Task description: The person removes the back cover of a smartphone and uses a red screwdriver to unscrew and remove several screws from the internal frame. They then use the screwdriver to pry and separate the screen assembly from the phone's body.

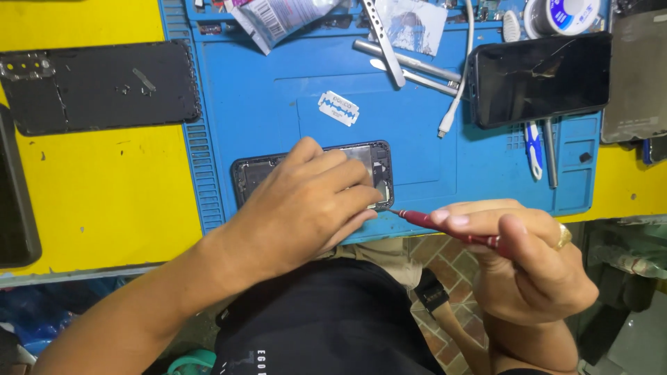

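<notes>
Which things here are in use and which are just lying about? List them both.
In use:
- opened black phone body, pressed down by the left hand
- thin red screwdriver, gripped by the right hand, tip at the phone's edge
- blue rubber work mat

Lying about:
- silver razor blade
- black phone back cover
- dark-screened phone on a white cable
- metal tweezers

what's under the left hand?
An opened phone lying flat on the blue mat, internals exposed at its right end. The left hand covers its middle, so that part cannot be seen. Right hand holds a red screwdriver.
</notes>
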